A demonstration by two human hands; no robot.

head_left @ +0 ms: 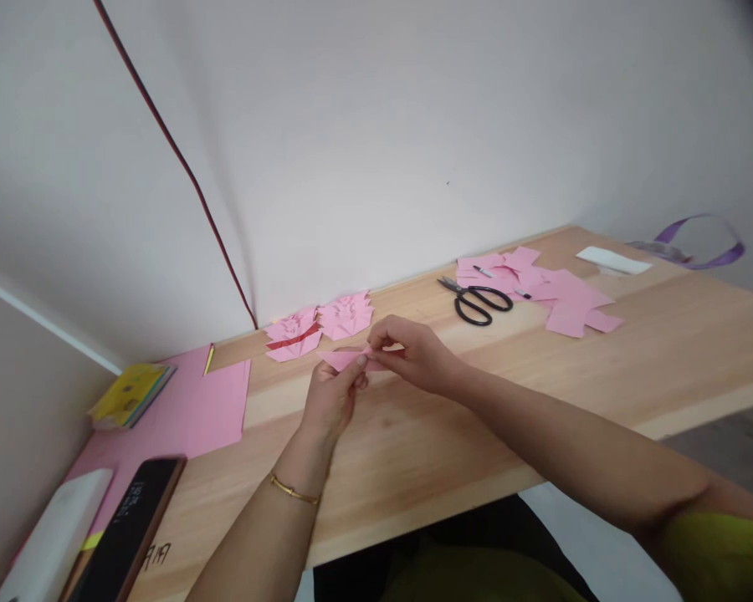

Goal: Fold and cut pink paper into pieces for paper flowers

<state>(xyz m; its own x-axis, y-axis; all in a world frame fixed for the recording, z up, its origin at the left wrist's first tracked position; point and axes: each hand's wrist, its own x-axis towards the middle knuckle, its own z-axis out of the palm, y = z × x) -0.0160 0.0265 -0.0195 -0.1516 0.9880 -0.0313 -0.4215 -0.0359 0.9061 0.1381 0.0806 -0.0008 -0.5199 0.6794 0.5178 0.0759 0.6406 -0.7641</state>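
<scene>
Over the middle of the wooden table, a small folded piece of pink paper [339, 359] is pinched between both hands. My left hand [332, 389] grips it from below with the thumb on top, a gold bracelet on that wrist. From the right, my right hand [411, 351] presses its fingertips and thumb on the same paper, touching the left thumb. Part of the paper is hidden behind the fingers. Just beyond the hands, several folded pink paper pieces [346, 316] stand in two groups by the wall, a dark red strip [294, 337] across the left group.
Black-handled scissors [473, 301] lie right of centre beside loose pink paper cut-outs [568, 297]. A white strip [613, 260] and purple ribbon [731, 251] are far right. At left are pink sheets [210, 410], a yellow packet [129, 395], a black device [131, 522] and a white box [56, 535].
</scene>
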